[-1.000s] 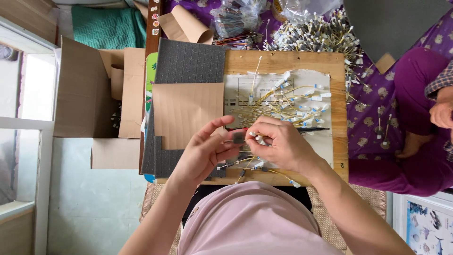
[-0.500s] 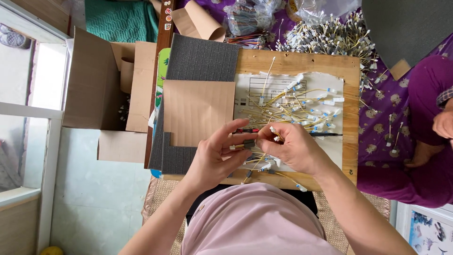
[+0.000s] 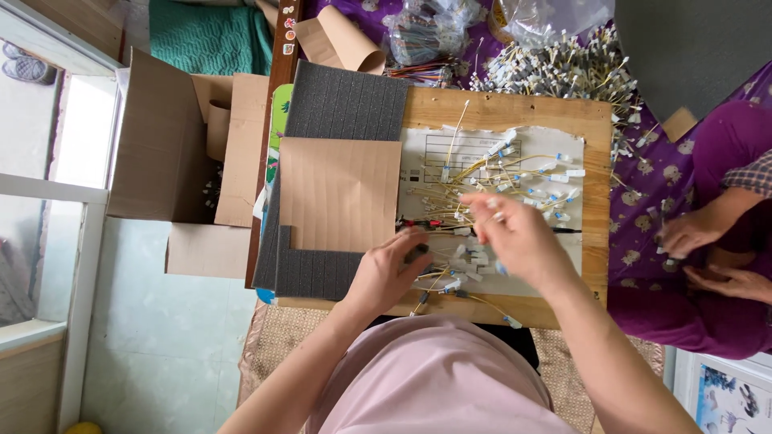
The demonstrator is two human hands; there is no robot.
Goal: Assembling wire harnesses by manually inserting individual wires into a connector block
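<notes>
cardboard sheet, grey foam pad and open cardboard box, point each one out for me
cardboard sheet (image 3: 338,193), head view, middle of its flat brown face
grey foam pad (image 3: 346,103), head view, bare upper part above the sheet
open cardboard box (image 3: 153,141), head view, its large left flap

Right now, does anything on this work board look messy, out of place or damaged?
Mostly the yellow wires: they lie in a loose tangle across the white sheet, whose top edge looks torn. One wire trails to the wooden board's near edge. The right hand is blurred, so its grip is unclear.

hands parted, right hand (image 3: 515,233) lifted over yellow cables (image 3: 490,181), left hand (image 3: 394,269) lower by foam sheet (image 3: 322,269)
</notes>
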